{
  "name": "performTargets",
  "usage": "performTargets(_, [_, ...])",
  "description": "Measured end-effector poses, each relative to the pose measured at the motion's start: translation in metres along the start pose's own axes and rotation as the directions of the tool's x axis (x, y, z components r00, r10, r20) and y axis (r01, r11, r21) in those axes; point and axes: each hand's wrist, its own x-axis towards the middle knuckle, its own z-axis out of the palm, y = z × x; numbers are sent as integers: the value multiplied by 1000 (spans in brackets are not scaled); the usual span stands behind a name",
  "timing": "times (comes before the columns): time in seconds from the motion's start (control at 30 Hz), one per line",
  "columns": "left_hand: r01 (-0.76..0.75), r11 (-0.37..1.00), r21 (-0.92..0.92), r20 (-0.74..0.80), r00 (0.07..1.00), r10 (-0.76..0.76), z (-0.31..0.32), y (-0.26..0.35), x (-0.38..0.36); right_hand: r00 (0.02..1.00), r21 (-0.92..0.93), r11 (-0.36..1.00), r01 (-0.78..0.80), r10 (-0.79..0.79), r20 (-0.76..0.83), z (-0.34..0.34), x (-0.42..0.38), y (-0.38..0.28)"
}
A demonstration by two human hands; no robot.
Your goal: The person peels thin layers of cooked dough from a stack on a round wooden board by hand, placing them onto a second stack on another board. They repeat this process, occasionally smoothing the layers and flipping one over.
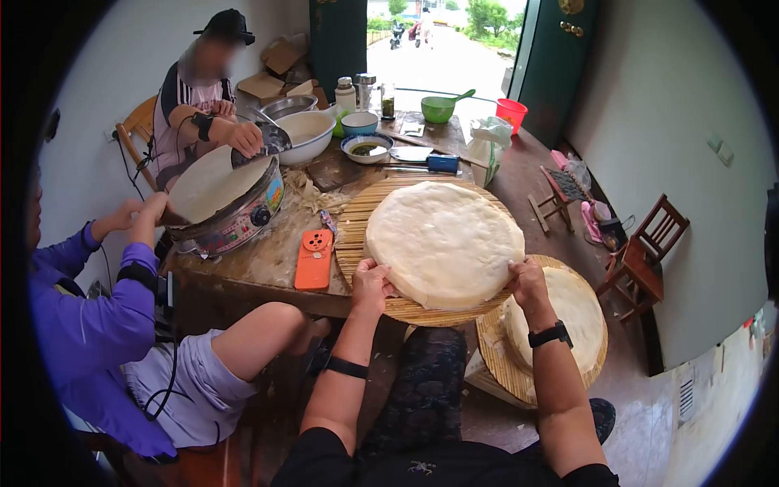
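A thick, pale stack of flatbreads (445, 243) lies on a round woven straw mat (357, 219) at the table's near edge. My left hand (372, 286) pinches the stack's lower left edge, its fingers closed there. On the opposite side, my right hand (529, 284) has its fingers closed on the lower right edge. Each hand wears a dark band at or above the wrist. Below my right forearm, a second pale flatbread round (564, 312) rests on another straw mat (495, 345), lower than the table.
Left of the mat lie an orange phone (313, 260) and a round electric griddle (243, 227), where two people work. Behind stand a white basin (307, 134), a bowl of dark sauce (367, 149) and a green bowl (438, 109). A wooden chair (645, 260) stands at right.
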Motion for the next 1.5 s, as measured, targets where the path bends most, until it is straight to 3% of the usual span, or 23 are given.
performTargets(0.13, [16, 1000, 10, -8, 1000, -16, 0, -1, 4, 1000, -25, 1000, 12, -12, -14, -2, 4, -1])
performTargets(0.2, [8, 995, 102, -16, 1000, -6, -3, -1, 7, 995, -302, 953, -18, -12, -97, 8, -9, -13])
performTargets(0.3, [-8, 996, 86, -29, 1000, 11, 2, 2, 1, 993, -392, 920, 21, -64, -97, -5, -13, -14])
performTargets(0.47, [16, 996, 91, -10, 1000, -15, -4, 0, 5, 972, -378, 926, 4, -93, -217, -26, -55, -18])
performTargets(0.77, [37, 995, 93, -28, 999, -35, -8, 1, 12, 999, -401, 915, -50, 50, -12, -78, -152, 9])
performTargets(0.83, [52, 996, 72, -4, 999, -52, -17, -2, 23, 989, -393, 909, -139, 148, -8, -85, -170, 16])
performTargets(0.97, [75, 995, 64, 46, 996, -78, -23, 0, 33, 989, -360, 922, -144, 145, -25, -98, -181, 25])
performTargets(1.03, [91, 992, 90, -52, 995, -86, -16, 1, 28, 995, -342, 935, -92, 102, 9, -102, -180, 28])
performTargets(1.27, [89, 988, 129, -132, 989, -72, -5, 4, 21, 995, -418, 908, 12, 30, 93, -106, -187, 14])
performTargets(1.4, [92, 983, 161, -159, 985, -67, -12, 11, 27, 992, -383, 923, -31, 77, 104, -103, -194, 8])
performTargets(1.5, [91, 951, 296, -127, 990, -55, -14, 20, 18, 989, -382, 923, -56, 104, 105, -103, -193, 10])
